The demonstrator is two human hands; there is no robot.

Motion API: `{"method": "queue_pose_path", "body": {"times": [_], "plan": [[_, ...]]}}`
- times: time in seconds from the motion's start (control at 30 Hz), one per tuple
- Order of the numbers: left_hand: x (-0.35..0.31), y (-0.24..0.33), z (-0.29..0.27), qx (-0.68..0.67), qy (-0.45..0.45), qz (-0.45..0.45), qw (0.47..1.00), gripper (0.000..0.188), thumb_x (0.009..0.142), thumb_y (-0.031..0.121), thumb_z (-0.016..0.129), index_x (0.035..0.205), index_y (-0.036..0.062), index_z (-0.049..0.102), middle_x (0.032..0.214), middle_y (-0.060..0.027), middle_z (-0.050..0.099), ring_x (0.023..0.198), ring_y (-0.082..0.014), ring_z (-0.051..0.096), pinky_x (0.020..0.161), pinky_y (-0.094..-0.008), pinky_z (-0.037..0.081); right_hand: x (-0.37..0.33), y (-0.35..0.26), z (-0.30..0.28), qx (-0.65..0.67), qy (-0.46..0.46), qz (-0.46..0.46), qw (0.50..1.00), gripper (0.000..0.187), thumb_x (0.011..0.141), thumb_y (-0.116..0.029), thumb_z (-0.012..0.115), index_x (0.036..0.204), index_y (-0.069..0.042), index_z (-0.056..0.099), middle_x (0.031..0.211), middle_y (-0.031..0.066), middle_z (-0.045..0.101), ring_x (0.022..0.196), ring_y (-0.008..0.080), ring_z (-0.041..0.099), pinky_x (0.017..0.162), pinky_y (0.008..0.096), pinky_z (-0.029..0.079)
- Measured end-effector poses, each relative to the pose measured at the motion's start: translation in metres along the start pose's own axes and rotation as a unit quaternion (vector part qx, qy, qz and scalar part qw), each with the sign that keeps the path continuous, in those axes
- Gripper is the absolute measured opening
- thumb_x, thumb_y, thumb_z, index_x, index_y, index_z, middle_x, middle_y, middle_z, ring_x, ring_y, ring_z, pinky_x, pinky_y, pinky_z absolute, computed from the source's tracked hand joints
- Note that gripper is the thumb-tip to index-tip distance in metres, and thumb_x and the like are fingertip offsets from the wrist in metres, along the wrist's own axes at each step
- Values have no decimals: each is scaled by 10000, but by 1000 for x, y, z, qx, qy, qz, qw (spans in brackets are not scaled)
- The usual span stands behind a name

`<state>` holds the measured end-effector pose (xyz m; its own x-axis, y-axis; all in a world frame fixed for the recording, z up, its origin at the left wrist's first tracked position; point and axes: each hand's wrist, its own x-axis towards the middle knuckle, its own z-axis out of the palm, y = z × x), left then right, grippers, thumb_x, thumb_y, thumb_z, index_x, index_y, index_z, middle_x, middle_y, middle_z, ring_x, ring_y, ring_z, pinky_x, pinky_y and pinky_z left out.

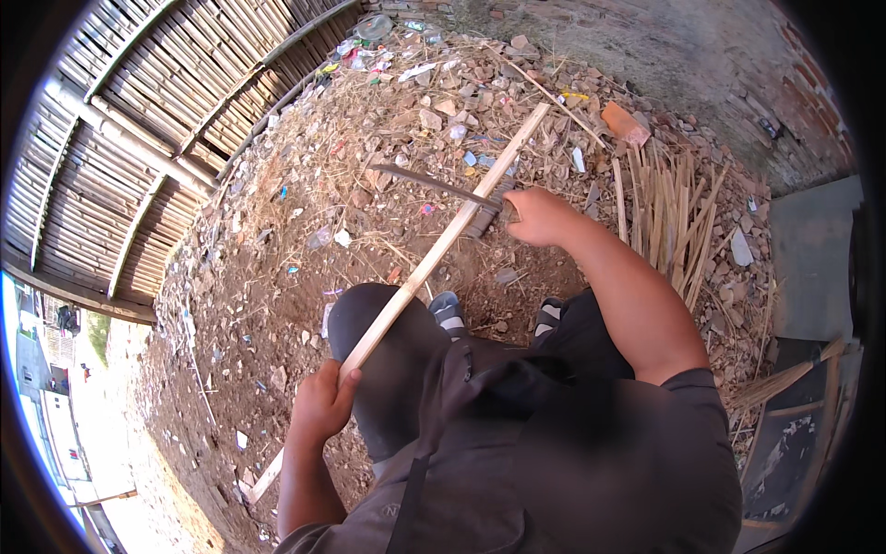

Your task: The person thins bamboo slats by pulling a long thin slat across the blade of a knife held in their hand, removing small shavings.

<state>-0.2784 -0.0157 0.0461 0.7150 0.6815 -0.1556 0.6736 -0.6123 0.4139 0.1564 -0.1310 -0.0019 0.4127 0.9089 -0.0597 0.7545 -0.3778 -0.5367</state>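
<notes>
My left hand [323,403] is closed around the lower part of a long pale strip of split bamboo or wood [432,257]. The strip slants up and to the right, passing over my bent left knee. Closed at the right is my right hand [543,218], gripping a long dark blade like a machete [426,181]; its handle is hidden by my fingers. The blade points left and crosses the strip near its upper part. Beneath the crossing lies a short grey-brown block [485,216]. Whether the blade's edge cuts into the strip, I cannot tell.
A pile of split strips [672,212] lies to the right, near an orange brick [625,124]. Rubble and litter cover the dirt ground [268,277]. A bamboo fence [157,120] stands at the left, a wall [701,69] at the back right. My sandalled feet [449,316] are close below the blade.
</notes>
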Motion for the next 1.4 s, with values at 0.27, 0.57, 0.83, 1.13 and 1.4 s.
{"method": "queue_pose_path", "body": {"times": [0.27,0.57,0.83,1.13,1.4], "plan": [[8,-14,3,11,47,8,999,390,949,401,627,917,13,608,729,-231,645,717,-442,650,621,-499,491,-18,-42,3,-81,-56,-126,987,307,774,-243,722,1004,-66,624,804,180,671,817,390,670,697,498,528],[16,-13,10,-36,55,13,998,388,961,382,616,873,7,573,707,-234,614,687,-448,620,610,-512,459,-24,-55,-2,-112,-22,-125,986,286,793,-211,667,1045,-84,620,793,161,670,803,389,679,712,509,534],[21,-9,11,-33,66,14,997,379,965,372,607,870,6,577,714,-239,619,694,-455,618,618,-520,461,5,14,1,92,129,-5,987,401,779,-258,749,1081,-18,643,839,200,677,812,388,667,721,427,520],[19,-12,14,8,79,20,997,405,960,403,600,873,10,561,726,-249,615,719,-467,617,632,-542,457,-19,-52,4,-84,-91,-144,982,281,776,-265,715,962,-61,661,861,186,697,834,398,675,731,477,526],[16,-12,8,14,118,4,993,394,959,396,606,887,10,567,735,-256,641,709,-473,640,628,-552,486,-9,-19,-15,-12,28,-23,999,368,774,-263,701,1076,-55,661,900,190,697,868,380,680,764,480,532]]}}
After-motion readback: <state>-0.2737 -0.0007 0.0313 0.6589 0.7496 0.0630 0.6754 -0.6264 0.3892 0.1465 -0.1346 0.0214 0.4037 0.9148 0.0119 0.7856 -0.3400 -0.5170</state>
